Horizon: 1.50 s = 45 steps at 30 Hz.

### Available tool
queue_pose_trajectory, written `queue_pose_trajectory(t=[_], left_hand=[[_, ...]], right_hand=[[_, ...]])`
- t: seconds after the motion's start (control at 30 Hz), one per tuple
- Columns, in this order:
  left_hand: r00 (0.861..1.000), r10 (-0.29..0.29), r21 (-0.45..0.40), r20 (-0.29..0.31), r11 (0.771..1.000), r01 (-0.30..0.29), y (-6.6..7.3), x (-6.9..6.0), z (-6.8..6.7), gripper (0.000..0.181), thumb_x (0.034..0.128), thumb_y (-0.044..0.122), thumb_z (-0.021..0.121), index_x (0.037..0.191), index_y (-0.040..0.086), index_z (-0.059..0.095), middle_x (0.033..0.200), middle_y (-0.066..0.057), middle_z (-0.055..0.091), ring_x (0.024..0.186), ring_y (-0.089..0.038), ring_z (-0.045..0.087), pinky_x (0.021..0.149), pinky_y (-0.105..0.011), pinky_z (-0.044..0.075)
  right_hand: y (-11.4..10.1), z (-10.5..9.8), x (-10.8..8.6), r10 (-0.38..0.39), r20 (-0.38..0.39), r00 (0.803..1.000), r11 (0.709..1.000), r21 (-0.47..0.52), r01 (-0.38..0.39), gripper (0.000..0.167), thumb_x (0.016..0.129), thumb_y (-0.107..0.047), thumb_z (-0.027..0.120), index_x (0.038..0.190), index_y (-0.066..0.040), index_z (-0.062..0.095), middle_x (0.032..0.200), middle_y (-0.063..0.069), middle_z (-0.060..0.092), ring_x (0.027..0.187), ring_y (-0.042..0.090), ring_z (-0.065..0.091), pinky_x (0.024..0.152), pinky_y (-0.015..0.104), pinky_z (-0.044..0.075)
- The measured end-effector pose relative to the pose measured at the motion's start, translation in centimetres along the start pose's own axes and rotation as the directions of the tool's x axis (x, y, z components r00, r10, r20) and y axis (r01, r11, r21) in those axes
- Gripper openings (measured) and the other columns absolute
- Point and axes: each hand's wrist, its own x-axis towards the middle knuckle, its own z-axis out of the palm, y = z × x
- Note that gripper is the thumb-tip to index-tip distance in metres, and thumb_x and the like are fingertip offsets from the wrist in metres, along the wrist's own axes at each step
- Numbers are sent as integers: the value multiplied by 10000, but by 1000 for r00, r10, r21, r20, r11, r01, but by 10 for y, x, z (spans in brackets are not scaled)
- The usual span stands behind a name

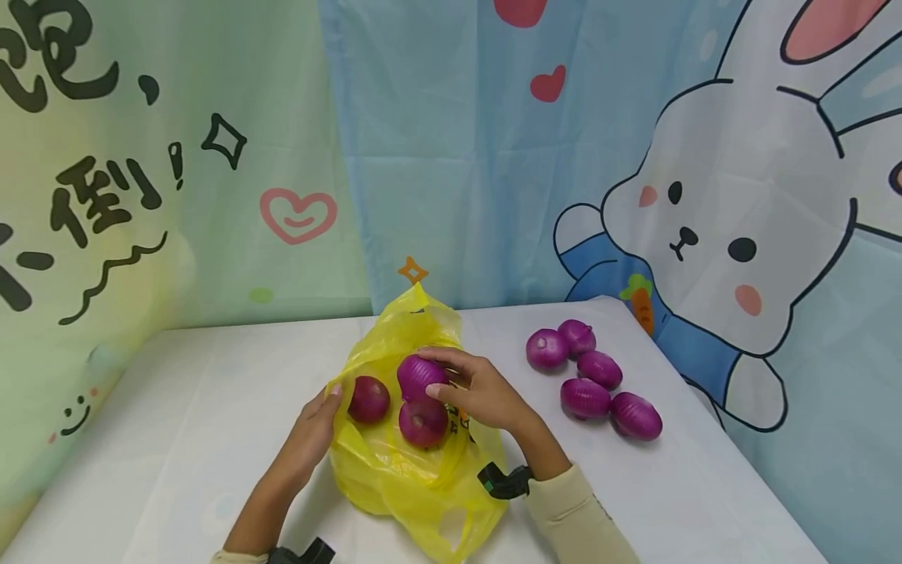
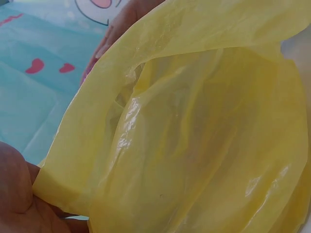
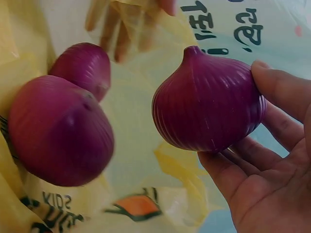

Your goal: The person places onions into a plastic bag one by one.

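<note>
Yellow bag [image 1: 387,482] in apparent pinch of left hand [image 1: 313,431], onion [image 1: 418,376] in grasp of right hand [image 1: 486,392]

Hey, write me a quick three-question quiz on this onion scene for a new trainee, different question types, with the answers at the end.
1. In the head view, how many onions lie on the white table to the right of the yellow bag?
2. What does the left hand grip? A) an onion B) the yellow bag C) nothing
3. True or false: the right hand is holding nothing.

Key:
1. Five.
2. B.
3. False; it holds a purple onion.
</note>
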Motion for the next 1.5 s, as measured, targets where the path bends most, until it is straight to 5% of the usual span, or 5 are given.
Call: queue_pose_trajectory(t=[0.53,0.77,1.5], left_hand=[[1000,15,-10,3,1000,-15,-3,0,0,665,1066,436,252,1539,-16,134,1590,-186,159,1458,-339,79,1156,-516,80],[999,37,-21,-1,999,-37,-3,1,1,655,1069,421,252,1535,-27,142,1584,-200,167,1455,-341,88,1160,-504,83],[1000,16,-3,-6,1000,-16,-1,0,2,658,1067,430,250,1538,-18,148,1584,-200,169,1456,-347,90,1157,-523,74]], right_hand=[[15,18,4,45,-10,999,994,-98,-45,469,918,-198,702,1362,-130,566,1384,6,511,1238,197,515,988,349,465],[16,17,4,40,45,998,993,-115,-34,481,933,-122,673,1380,-26,525,1398,67,511,1320,222,446,1086,372,351],[18,5,-2,44,17,999,987,-156,-41,415,944,-148,661,1334,-33,577,1343,80,567,1286,260,486,1049,392,396]])
